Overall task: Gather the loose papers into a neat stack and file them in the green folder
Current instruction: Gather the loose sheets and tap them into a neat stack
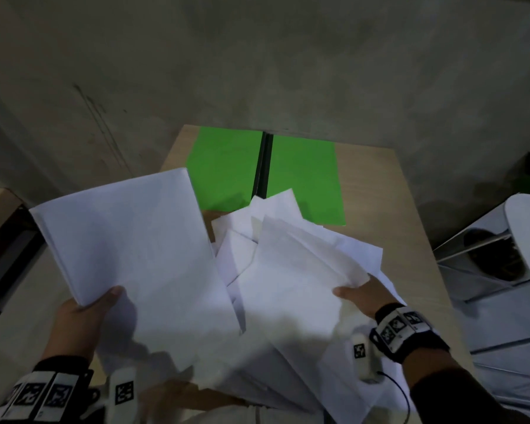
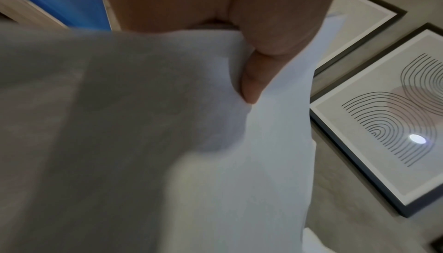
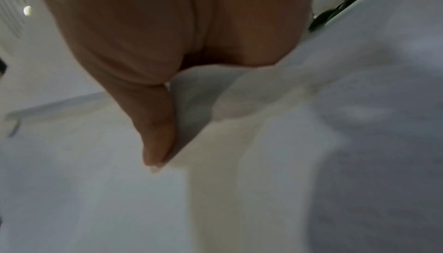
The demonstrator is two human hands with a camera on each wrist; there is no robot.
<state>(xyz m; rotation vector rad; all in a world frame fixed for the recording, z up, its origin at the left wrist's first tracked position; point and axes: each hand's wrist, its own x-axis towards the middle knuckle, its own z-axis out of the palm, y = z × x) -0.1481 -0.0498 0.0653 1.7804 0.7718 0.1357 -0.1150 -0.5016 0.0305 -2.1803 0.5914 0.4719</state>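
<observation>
Wooden table (image 1: pixel 380 191) | flat green folder (image 1: pixel 227 166) open | left hand (image 1: pixel 83 313) pinches squared stack (image 1: pixel 129 234) | right hand (image 1: pixel 361 295) grips crumpled sheets (image 1: pixel 291 264)

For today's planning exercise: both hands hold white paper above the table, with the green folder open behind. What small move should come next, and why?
Probably bring the right hand and its splayed sheets onto the squared bundle gripped by the left hand. The sheets are fanned at odd angles, so they need merging and squaring before reaching the green folder.
</observation>
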